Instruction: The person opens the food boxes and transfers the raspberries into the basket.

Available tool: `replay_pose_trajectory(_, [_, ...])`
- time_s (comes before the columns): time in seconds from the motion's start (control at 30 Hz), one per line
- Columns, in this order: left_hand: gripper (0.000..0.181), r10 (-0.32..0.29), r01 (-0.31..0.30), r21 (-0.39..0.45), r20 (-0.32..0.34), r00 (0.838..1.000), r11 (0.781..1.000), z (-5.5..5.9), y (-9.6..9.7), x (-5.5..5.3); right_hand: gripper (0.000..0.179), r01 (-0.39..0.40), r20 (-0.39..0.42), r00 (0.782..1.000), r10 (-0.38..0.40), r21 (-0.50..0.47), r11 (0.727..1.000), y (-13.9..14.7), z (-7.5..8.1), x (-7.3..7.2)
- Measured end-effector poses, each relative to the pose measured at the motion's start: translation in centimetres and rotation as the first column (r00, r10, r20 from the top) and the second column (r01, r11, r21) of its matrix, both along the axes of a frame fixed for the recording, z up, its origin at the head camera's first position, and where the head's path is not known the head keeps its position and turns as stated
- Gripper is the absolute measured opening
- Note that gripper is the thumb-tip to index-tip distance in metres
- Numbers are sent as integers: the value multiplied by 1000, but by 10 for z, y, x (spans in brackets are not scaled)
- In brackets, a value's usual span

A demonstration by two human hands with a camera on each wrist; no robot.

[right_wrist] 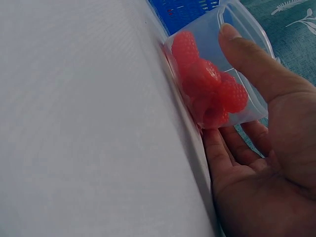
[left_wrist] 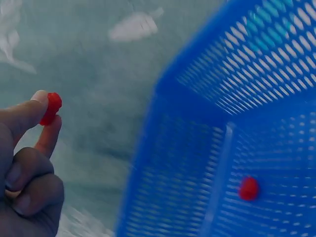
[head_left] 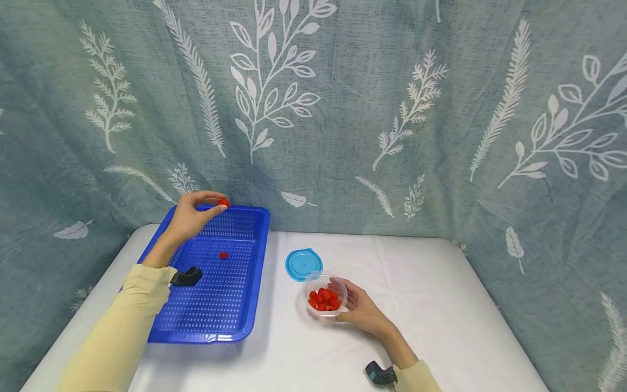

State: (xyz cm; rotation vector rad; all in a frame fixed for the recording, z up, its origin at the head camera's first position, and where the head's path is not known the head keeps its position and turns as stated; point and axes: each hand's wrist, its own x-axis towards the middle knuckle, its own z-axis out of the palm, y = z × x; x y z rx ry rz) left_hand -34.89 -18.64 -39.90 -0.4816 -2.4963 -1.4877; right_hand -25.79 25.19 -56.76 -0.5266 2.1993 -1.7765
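Note:
A red raspberry (head_left: 223, 202) is pinched between the thumb and a finger of my left hand (head_left: 192, 216), above the far rim of the blue basket (head_left: 263, 261). The left wrist view shows this raspberry (left_wrist: 51, 108) beside the basket's edge. Another raspberry (head_left: 223, 255) lies on the basket floor. My right hand (head_left: 363, 309) grips the side of a clear plastic container (head_left: 312, 317) on the table, thumb and fingers around its wall. Several raspberries (right_wrist: 202, 74) are heaped inside the container, which has no lid on it.
A round light-blue lid (head_left: 303, 264) lies flat on the white tablecloth (head_left: 406, 283), just behind the container. The basket stands to the left. A green curtain with white leaf patterns (head_left: 338, 120) hangs behind the table.

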Motion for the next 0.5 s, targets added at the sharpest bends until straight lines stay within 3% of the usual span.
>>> replay_pose_trajectory(0.23, [37,51,-44,-46,154,987,998,-49,-16,-26,90,8,14,1000,-8,9,1000,0,1,1])
replay_pose_trajectory(0.5, [34,65,-57,-39,269,961,998,-91,-24,-33,91,-6,6,1000,6,-11,1000,1,0,1])
